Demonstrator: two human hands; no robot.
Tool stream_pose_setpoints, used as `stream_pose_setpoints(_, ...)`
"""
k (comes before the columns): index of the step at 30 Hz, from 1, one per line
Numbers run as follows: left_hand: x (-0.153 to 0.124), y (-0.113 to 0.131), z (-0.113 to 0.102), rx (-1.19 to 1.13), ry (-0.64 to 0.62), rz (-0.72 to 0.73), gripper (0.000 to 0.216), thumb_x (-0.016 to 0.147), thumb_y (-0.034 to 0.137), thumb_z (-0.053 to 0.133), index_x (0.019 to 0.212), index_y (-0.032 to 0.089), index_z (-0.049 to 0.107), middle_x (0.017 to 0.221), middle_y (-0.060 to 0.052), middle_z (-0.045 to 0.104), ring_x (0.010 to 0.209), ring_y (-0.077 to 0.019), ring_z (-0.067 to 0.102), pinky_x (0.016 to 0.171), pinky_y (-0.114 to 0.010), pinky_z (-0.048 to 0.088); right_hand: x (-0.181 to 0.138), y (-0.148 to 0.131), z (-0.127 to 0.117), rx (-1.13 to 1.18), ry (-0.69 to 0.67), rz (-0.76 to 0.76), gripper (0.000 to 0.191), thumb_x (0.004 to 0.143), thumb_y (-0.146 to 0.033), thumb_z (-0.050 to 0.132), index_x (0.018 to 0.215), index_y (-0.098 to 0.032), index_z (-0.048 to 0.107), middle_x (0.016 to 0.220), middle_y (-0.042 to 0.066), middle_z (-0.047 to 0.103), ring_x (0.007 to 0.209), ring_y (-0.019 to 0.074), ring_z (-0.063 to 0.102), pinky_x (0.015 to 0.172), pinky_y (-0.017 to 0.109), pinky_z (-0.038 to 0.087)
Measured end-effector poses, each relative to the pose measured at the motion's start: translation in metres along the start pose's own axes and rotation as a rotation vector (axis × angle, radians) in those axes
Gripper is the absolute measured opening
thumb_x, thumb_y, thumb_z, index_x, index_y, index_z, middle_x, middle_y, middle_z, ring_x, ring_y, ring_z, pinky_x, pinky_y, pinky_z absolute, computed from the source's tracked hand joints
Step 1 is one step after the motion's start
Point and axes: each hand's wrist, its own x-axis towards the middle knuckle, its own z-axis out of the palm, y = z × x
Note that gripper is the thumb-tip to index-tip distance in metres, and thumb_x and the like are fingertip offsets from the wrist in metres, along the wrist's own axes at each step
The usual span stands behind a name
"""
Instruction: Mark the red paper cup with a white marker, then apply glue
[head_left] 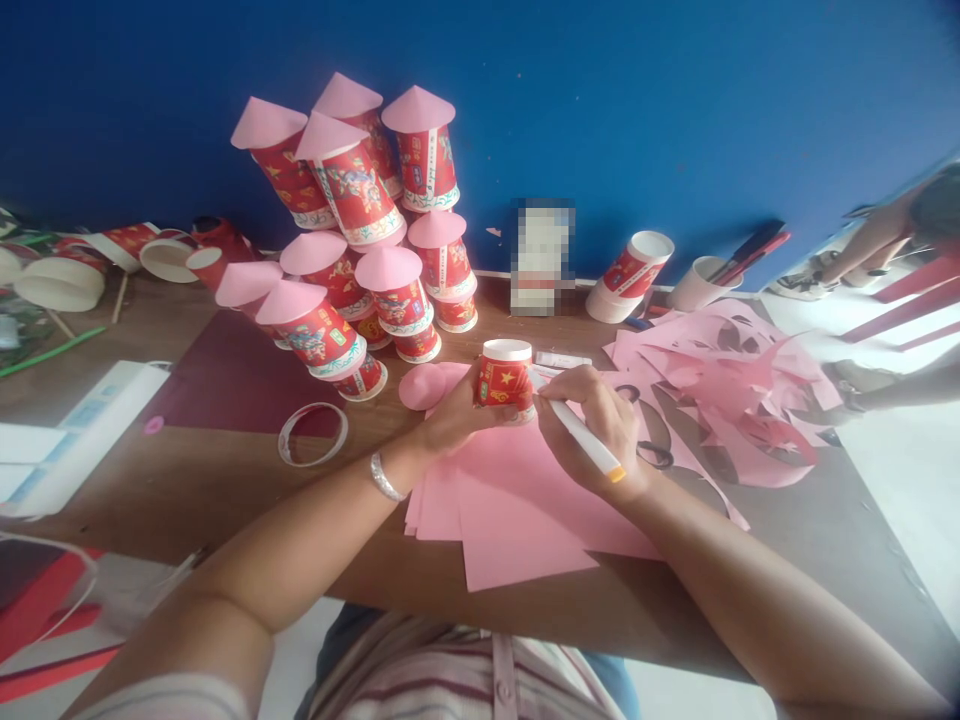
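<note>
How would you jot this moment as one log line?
left hand: holds red cup | right hand: holds white pen, tip toward cup | beneath: pink paper | beyond, left: cone-topped red cups

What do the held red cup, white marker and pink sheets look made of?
Held red cup: probably paper, smooth printed finish; thin wall, white rim above the red print.
White marker: likely plastic, smooth; straight, even barrel with an orange end.
Pink sheets: paper or thin card, matte; flat, straight edges, overlapping layers. Exact thickness can't be told.
</note>
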Motion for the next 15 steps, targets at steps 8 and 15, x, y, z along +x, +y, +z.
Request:
stream_pose_setpoints(8,0.0,0.0031,0.0014,0.028,-0.018,0.004,0.039,0.081,0.038,0.087,0.108,0.02,0.066,0.1,-0.003,0.068,0.097,-0.0201,0.064,0.087,-0.036,0.053,-0.0007,0.0005,0.0007,0.029,-0.036,0.015,0.018,0.092,-0.008,0.059,0.095,-0.026,0.057,0.079,-0.003,0.067,0.064,0.0135,0.066,0.055,0.026,0.052)
stream_pose_setpoints(15,0.0018,-0.0005,-0.0016,0.062,-0.032,0.034,0.037,0.082,0.037,0.086,0.106,0.019,0.065,0.099,-0.003,0.067,0.096,-0.0198,0.063,0.086,-0.035,0.052,-0.0019,-0.0036,0.0016,0.013,-0.044,-0.021,0.019,0.09,-0.006,0.061,0.092,-0.025,0.055,0.075,-0.004,0.065,0.063,0.0132,0.064,0.057,0.025,0.049)
